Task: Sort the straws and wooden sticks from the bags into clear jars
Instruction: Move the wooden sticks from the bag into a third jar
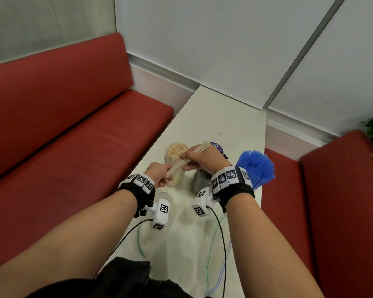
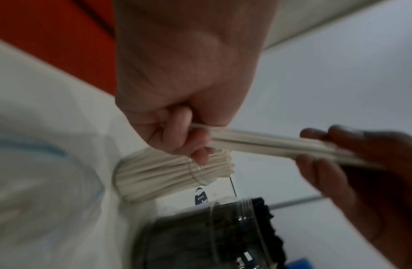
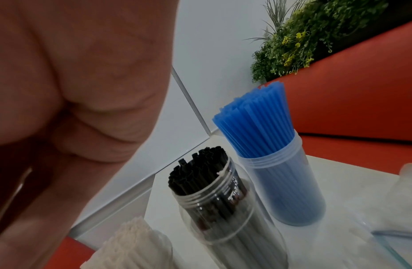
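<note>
One bundle of wooden sticks (image 1: 188, 160) is held level above the table (image 1: 224, 117), gripped at both ends. The left hand (image 1: 159, 174) is fisted around its near end; the right hand (image 1: 202, 158) pinches the far part between thumb and fingers. Just beneath stands a clear jar of wooden sticks (image 1: 175, 163), beside it a jar of black straws (image 3: 214, 198), then a jar of blue straws (image 3: 278, 172). Clear zip bags (image 1: 202, 244) lie flat nearer the person.
</note>
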### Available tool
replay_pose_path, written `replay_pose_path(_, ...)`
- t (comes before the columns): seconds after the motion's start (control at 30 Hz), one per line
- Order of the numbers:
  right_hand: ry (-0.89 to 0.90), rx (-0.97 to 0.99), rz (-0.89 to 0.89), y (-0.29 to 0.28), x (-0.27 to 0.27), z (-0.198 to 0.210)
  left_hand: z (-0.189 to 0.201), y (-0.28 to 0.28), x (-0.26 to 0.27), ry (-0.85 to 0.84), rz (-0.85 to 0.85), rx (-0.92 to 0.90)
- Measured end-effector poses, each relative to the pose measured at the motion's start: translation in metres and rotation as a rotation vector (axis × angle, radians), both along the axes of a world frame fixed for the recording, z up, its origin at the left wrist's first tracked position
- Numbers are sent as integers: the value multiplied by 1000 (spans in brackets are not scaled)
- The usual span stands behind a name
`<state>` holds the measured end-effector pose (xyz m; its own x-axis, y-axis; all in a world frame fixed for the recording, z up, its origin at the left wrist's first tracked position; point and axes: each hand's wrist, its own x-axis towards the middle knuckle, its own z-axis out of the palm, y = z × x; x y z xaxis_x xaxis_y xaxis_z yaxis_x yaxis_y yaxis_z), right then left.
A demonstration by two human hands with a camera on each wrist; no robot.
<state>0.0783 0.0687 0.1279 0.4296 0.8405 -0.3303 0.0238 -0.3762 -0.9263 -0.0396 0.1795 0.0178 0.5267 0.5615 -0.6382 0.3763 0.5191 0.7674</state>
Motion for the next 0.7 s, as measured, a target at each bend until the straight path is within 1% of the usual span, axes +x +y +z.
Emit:
replay_pose_path(0.07, -72, -34, -24, 6, 10, 5, 0, 5, 7, 100, 19, 210)
replay_pose_path(0.13, -137, -76, -43, 13, 18, 9, 1, 8, 14, 183, 16, 374)
replay_pose_path(0.2, -202, -118, -51, 21, 21, 11, 1, 11, 19, 261, -54, 526)
replay_pose_path(0.27, -241, -127, -71, 30, 25, 12, -3, 15, 24, 318, -135, 625)
replay_pose_path(0.37, -371, -121, -90, 42, 32, 12, -10, 19, 27, 288, -186, 655)
replay_pose_path(0.47, -514, -134, -55, 50, 32, 3, -15, 23, 25, 247, -194, 641)
replay_pose_path(0.57, -572, -213, -40, 55, 22, -17, -17, 25, 24, 223, -183, 611)
replay_pose_path(0.63, -573, -319, 31, 57, 12, -32, -18, 24, 23, 209, -183, 606)
replay_pose_path(0.67, -579, -349, 66, 57, 8, -36, -18, 23, 22, 202, -184, 604)
replay_pose_path(0.7, -609, -337, 82, 56, 6, -40, -19, 23, 20, 194, -181, 598)
